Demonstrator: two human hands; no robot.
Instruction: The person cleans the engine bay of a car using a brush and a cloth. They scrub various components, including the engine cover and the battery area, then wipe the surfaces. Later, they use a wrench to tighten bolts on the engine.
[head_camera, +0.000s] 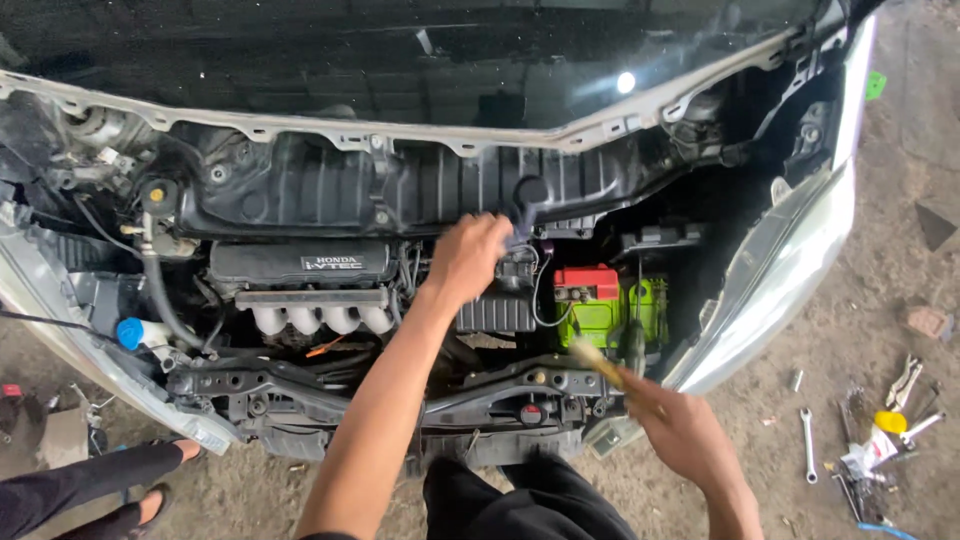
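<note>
The right hand is closest, low on the right. Its fingers are wrapped tight around a brush with a wooden handle and pale bristles. The brush points left, just in front of the green battery with a red cap. The left hand reaches far into the engine bay, by the black box in the middle. Its fingers are curled on something small and dark, but I cannot tell what. Wrenches lie on the dirt floor on the right. Another person's sandalled feet show near left.
</note>
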